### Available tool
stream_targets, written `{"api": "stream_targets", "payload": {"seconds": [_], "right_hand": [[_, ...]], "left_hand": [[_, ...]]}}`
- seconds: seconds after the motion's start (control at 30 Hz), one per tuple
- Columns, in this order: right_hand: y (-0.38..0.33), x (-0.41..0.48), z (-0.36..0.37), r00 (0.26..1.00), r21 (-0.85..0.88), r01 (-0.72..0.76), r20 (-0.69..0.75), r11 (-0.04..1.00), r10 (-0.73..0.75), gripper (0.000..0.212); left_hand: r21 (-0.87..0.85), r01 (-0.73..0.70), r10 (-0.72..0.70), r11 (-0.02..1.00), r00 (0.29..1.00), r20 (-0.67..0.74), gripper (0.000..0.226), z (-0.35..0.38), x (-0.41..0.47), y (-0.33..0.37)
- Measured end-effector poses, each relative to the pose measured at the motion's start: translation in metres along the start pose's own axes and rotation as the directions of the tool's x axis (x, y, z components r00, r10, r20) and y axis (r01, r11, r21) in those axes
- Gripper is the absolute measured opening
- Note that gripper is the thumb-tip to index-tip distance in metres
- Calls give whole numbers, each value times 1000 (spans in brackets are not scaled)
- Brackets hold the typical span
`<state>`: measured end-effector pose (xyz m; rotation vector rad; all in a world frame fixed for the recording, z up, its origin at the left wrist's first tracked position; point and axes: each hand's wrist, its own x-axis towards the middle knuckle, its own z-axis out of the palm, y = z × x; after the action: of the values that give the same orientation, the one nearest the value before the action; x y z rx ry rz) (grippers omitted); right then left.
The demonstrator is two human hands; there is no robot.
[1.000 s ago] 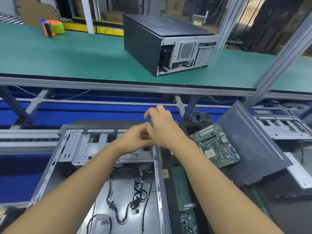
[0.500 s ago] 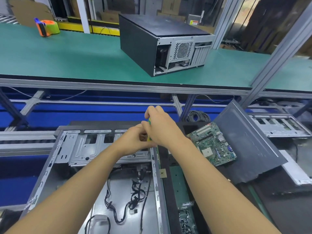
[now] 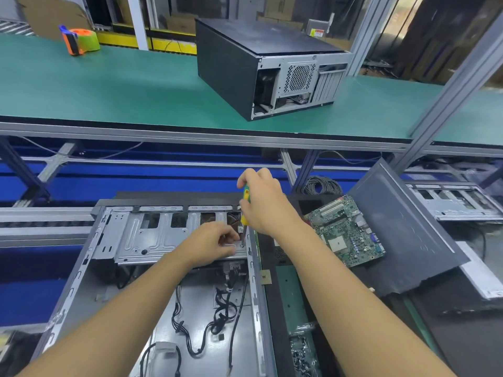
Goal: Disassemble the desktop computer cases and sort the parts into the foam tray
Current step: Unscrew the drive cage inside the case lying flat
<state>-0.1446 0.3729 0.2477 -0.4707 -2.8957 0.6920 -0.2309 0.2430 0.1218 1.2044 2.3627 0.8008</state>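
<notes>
While the open case [image 3: 174,268] lies flat below the arms, its steel bracket [image 3: 163,238] sits under the left fingers [image 3: 226,242] — stiff, sharp-edged, best lifted by its rims. Right hand [image 3: 268,205] grips the screwdriver [image 3: 245,210] — tip on a tiny, easily dropped screw [image 3: 242,245] beside the left fingertips.

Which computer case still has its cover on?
The black case on the green upper bench; the case under the hands lies open, cables exposed.

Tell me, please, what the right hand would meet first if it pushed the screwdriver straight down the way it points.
The right hand holds the screwdriver nearly upright. Its tip seems to sit on a screw in the metal bracket of the open case, beside the left hand; depth is unclear.
</notes>
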Motion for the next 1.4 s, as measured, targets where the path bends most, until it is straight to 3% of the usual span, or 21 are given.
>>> {"api": "stream_targets", "payload": {"seconds": [0.1,0.23,0.4,0.5,0.63,0.73,0.83,0.97,1.07,1.17,1.23,1.33,1.4], "right_hand": [[-1,1,-1,995,44,-16,98,999,11,37],[-2,-2,-2,998,147,-17,54,989,9,7],[2,-6,-1,999,169,26,-39,985,-19,19],[4,-5,-2,999,203,-3,-44,979,12,31],[5,-8,3,996,274,-83,-15,958,90,24],[5,-12,8,999,241,-9,-32,970,17,24],[2,-14,1,995,333,69,-85,940,-43,24],[-2,-18,-18,963,480,134,-268,867,-1,28],[7,-23,-29,906,448,146,-419,882,63,27],[28,-27,-37,874,301,63,-477,952,93,27],[45,-34,-40,870,180,-27,-480,983,112,25],[67,-52,-41,890,107,-124,-428,987,158,23],[80,-70,-40,892,120,-170,-402,978,204,22]], "left_hand": [[63,-19,21,998,999,-36,21,8,2,4],[93,29,-23,995,998,-57,14,10,6,13],[73,113,-106,991,989,-101,9,15,8,19],[189,92,-71,978,991,-113,12,16,9,23],[249,65,-28,966,989,-147,22,21,8,24],[211,52,-21,976,989,-143,24,23,7,24],[129,59,-40,990,988,-152,17,20,7,22],[-24,44,-47,999,981,-188,11,9,4,17],[-176,6,-44,984,975,-216,15,4,-1,29],[-284,-43,32,958,999,-40,13,9,-6,56],[-220,-121,157,968,975,154,15,23,-7,80],[-117,-284,307,952,860,408,18,61,-7,118],[-23,-367,323,930,787,525,8,95,-6,135]]}}
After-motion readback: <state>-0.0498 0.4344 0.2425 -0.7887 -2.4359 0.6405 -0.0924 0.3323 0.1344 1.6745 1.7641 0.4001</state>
